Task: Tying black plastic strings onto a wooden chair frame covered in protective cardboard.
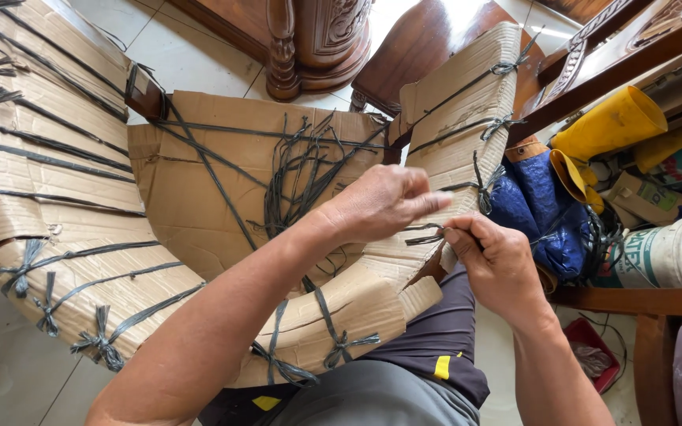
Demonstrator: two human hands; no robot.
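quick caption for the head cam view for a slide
Left hand and right hand pinch a dark plastic strap on a cardboard-wrapped chair arm.

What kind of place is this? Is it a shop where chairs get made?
Probably a furniture workshop or storeroom. Carved dark wooden furniture stands about, a chair frame wrapped in cardboard is bound with black straps, and both hands, left hand and right hand, pinch a strap.

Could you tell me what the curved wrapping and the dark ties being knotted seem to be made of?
The wrapping looks like matte brown corrugated cardboard, creased with torn edges. The ties, pinched by the left hand and right hand, look like thin dark plastic strapping, frayed at knots.
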